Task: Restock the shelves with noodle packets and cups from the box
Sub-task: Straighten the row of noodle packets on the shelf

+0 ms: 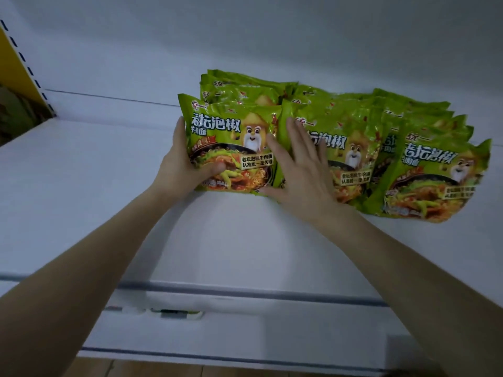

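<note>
Three rows of green noodle packets stand leaning back on a white shelf [109, 186]. My left hand [179, 164] grips the left edge of the front packet of the left row [231, 142], thumb on its face and fingers behind the side. My right hand [296, 164] lies flat with straight fingers on the seam between that packet and the front packet of the middle row [351, 153]. A third row [435, 175] stands further right, leaning to the right. The box is out of view.
The shelf's white back wall rises behind the packets. A yellow upright with slots [16, 58] bounds the shelf at far left, with dark goods beyond it. A price rail [245, 292] runs along the shelf's front edge, and a lower shelf edge shows beneath.
</note>
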